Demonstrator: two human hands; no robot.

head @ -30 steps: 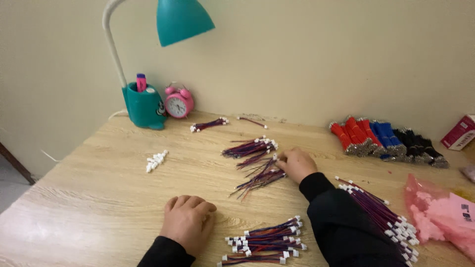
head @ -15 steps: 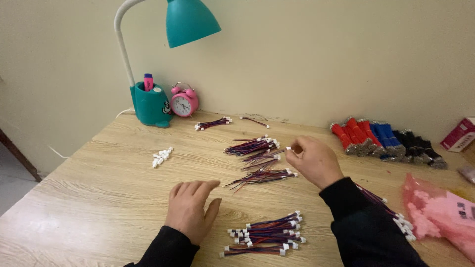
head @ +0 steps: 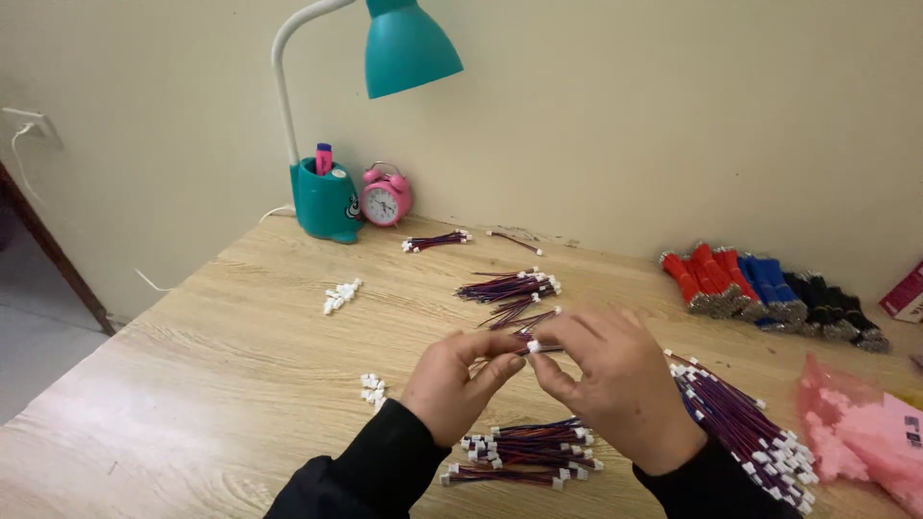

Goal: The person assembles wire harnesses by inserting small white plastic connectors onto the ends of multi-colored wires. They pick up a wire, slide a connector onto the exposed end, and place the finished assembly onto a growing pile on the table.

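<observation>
Nearest, below the fingers, a bundle of thin red-and-blue wires with white plugs point(head: 524, 454) lies on the wooden worktop point(head: 221, 365). Above it, left hand point(head: 460, 383) and right hand point(head: 615, 384) meet, fingers point(head: 500, 365) pinched narrowly on one short white-tipped wire lead point(head: 536, 347). Beyond the fingers, more loose wires point(head: 510, 286) lie.

Pink plastic bag point(head: 859, 431), crumpled, on the table's right edge; red box with white band point(head: 904, 292), partly cut off, against the wall at far right
</observation>
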